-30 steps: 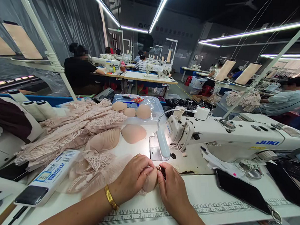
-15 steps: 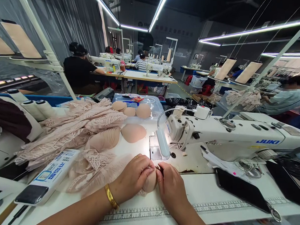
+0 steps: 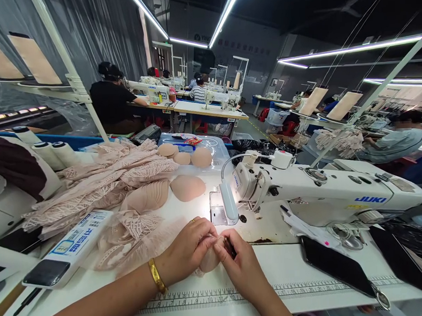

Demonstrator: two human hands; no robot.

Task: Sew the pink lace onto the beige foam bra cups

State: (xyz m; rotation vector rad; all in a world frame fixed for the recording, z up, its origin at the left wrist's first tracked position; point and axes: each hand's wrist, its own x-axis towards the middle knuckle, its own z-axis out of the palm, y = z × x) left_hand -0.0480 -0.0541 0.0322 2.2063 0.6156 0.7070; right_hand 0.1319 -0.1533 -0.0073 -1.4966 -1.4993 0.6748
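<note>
My left hand (image 3: 189,250), with a gold bangle and a ring, is closed over a beige foam bra cup (image 3: 209,260) with pink lace (image 3: 130,240) trailing off to its left. My right hand (image 3: 238,264) pinches the cup's right edge, and a small dark tool shows between its fingers. Both hands rest on the white table just in front of the needle plate (image 3: 218,213) of a white JUKI sewing machine (image 3: 320,190).
A stack of beige cups (image 3: 187,187) and a heap of pink lace pieces (image 3: 103,181) lie at the back left. A white box (image 3: 68,248) sits at left, a dark phone (image 3: 336,266) at right. Other people sit at machines further off.
My right hand has slid a little left and lower along the cup's edge, and my left fingers have tightened over the cup. The view has shifted slightly.
</note>
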